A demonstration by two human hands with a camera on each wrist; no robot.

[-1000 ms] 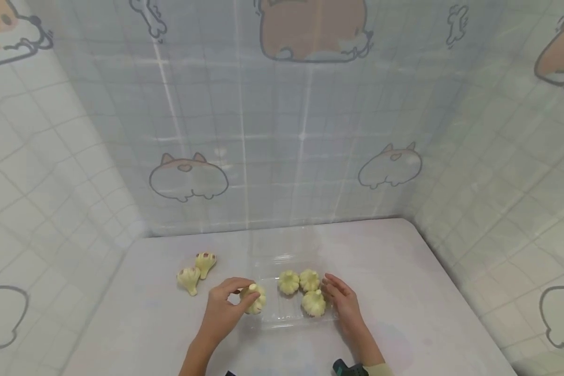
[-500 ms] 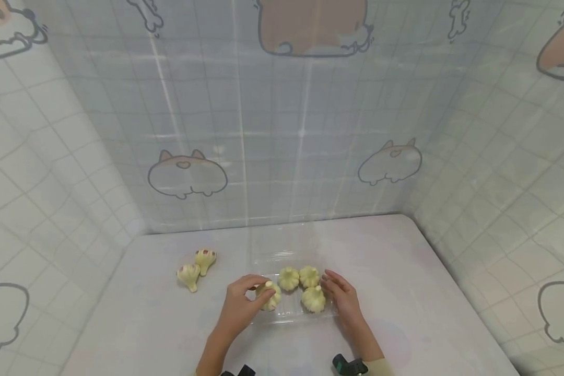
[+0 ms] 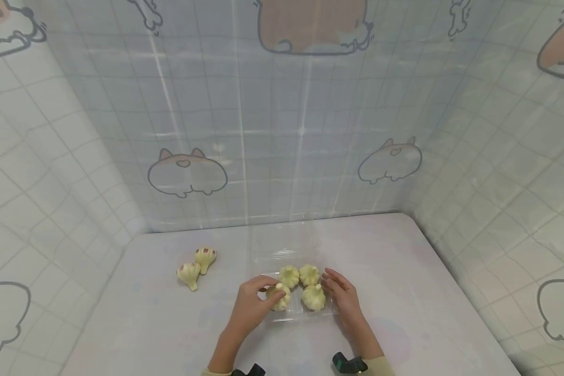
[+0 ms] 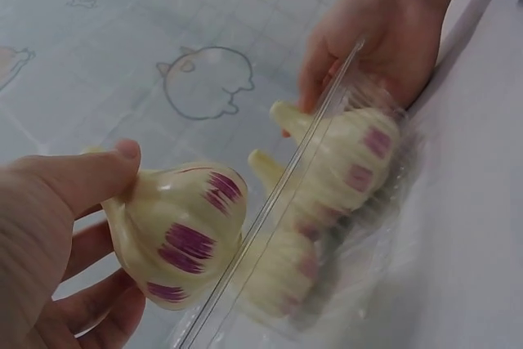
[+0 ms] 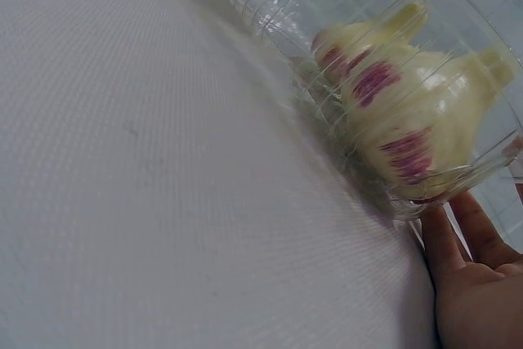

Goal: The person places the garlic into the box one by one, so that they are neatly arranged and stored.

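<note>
In the head view my left hand (image 3: 255,304) pinches a garlic bulb (image 4: 181,230) by its neck, between thumb and fingers. The bulb is cream with purple streaks and hangs at the left part of a clear plastic container (image 3: 295,316). In the left wrist view it stands by the container's rim. Inside the container are a rear-left garlic bulb (image 3: 289,277), a rear-right garlic bulb (image 3: 309,274) and a front-right garlic bulb (image 3: 314,298). My right hand (image 3: 345,300) rests at the container's right side, its fingers extended against the wall.
Two more garlic bulbs, a nearer one (image 3: 188,275) and a farther one (image 3: 205,259), lie on the pale table (image 3: 145,324) at the left. The container's clear lid (image 3: 282,240) lies opened back behind it. Patterned curtains (image 3: 282,156) enclose the table's back and sides.
My left hand has carried its garlic bulb to the right, from the container's left edge to over its left part. The right hand has stayed at the container's right side.
</note>
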